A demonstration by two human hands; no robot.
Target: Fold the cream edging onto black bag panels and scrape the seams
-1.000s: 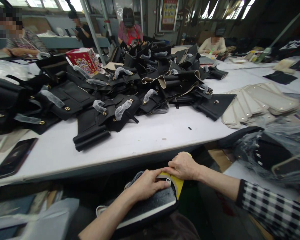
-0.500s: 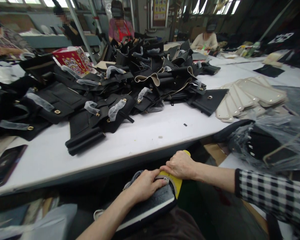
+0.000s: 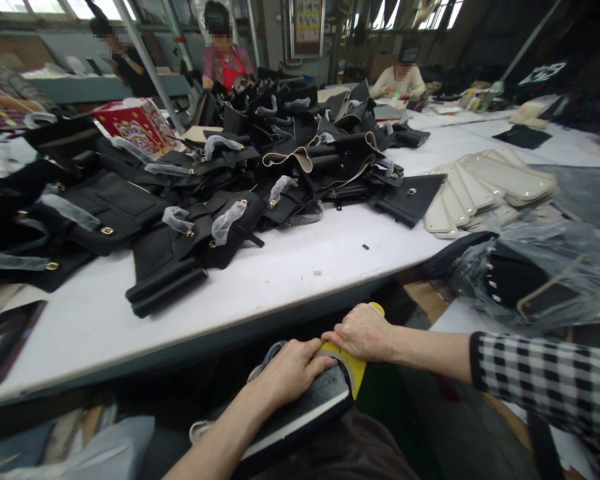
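On my lap lies a dark, flat, bag-like piece with a whitish strip along its front edge. My left hand is closed over its top, with the thumb pointing right. Just beyond the thumb, a curved flat yellow piece stands at the end of the dark piece. My right hand is wrapped round the upper part of this yellow piece, so its full shape is hidden. The fingers of both hands come close together there. Clear wrap shows behind my left hand.
Black bags with wrapped handles and gold buckles are heaped across the white table. Cream panels are fanned at right, above a plastic-wrapped bundle. A phone lies at left. Several people sit behind.
The camera view has shifted slightly, so the table and bags appear a little farther left. Both hands keep the same hold, with hardly any movement.
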